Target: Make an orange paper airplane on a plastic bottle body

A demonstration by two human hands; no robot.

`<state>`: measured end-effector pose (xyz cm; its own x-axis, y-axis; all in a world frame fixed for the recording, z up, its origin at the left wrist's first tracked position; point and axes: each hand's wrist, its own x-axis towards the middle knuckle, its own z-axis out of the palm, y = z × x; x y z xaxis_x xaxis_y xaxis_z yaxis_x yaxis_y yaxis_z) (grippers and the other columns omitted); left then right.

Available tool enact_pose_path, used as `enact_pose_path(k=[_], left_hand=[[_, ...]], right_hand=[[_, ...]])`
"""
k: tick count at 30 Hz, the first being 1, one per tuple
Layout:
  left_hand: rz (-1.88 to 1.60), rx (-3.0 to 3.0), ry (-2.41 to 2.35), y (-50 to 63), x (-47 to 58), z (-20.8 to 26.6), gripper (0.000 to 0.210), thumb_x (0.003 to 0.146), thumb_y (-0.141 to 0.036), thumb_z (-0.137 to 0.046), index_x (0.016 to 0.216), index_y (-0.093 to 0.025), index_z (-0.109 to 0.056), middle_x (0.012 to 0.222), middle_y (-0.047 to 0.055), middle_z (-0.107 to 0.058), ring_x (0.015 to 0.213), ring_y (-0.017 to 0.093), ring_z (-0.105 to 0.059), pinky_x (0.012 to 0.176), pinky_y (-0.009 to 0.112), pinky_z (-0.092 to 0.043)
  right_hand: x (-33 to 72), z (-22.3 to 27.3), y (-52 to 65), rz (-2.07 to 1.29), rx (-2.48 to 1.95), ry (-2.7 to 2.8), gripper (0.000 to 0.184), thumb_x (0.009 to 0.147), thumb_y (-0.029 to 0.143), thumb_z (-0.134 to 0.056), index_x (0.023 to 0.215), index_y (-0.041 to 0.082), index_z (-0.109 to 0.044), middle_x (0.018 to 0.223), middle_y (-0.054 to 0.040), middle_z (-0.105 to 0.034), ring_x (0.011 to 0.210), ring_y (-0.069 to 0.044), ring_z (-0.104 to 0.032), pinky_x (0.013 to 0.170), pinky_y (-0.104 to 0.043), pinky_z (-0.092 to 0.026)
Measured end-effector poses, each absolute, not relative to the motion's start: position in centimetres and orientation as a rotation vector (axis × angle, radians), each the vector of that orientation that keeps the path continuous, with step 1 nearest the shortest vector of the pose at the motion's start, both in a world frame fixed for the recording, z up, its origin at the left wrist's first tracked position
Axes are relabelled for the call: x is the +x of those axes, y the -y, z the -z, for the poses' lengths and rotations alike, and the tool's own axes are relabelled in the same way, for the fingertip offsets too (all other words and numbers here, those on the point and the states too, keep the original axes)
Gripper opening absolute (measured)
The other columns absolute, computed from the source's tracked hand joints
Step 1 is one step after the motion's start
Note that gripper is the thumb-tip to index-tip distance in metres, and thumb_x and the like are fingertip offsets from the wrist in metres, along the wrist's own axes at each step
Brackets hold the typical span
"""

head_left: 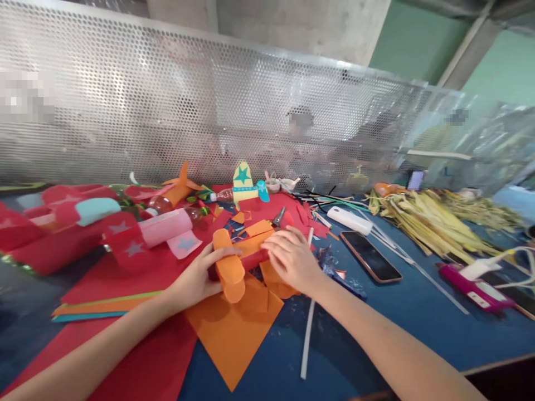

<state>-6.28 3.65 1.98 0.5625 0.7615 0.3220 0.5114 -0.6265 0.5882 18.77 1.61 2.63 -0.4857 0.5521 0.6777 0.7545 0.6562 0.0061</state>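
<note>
My left hand (pixel 200 275) grips a red and orange paper craft, its fingers around the orange strip (pixel 230 275) with rounded ends. From this strip a red rolled part (pixel 253 259) runs right to my right hand (pixel 292 259). That hand is palm down with its fingers bent and close together over the roll's far end; the fingertips are partly hidden. Beneath both hands an orange sheet (pixel 234 345) lies with a corner toward me. Several orange cut pieces (pixel 259 228) are just beyond the hands.
Red sheets (pixel 142 356) and red star-decorated crafts (pixel 134 248) lie left. Rightward are a phone (pixel 370 256), a white glue gun (pixel 349 219), a magenta power strip (pixel 476 289) and dried leaf strips (pixel 434 223). A perforated metal panel (pixel 167 106) stands behind. A white strip (pixel 308 340) lies near my right forearm.
</note>
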Motion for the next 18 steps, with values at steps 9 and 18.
enact_pose_path(k=[9,18], left_hand=[[-0.810,2.404,-0.977,-3.6,-6.3,-1.7,0.039,0.078,-0.025,-0.057,0.117,-0.025,-0.053,0.116,0.008,-0.049,0.106,0.025,-0.056,0.089,0.035,-0.049],[-0.885,2.375,-0.982,-2.9,-6.0,-1.9,0.065,0.075,-0.020,-0.059,0.135,-0.026,-0.034,0.131,0.011,-0.046,0.120,0.029,-0.050,0.094,0.039,-0.047]], right_hand=[[20.1,-3.0,-2.1,0.445,-1.020,2.068,0.019,0.084,0.011,-0.051,0.090,0.021,-0.066,0.092,-0.0021,-0.073,0.093,-0.021,-0.060,0.094,-0.041,-0.041],[20.4,-3.2,-2.0,0.410,-0.984,2.028,0.018,0.078,0.008,-0.051,0.079,0.020,-0.065,0.081,-0.0041,-0.073,0.084,-0.022,-0.060,0.080,-0.038,-0.050]])
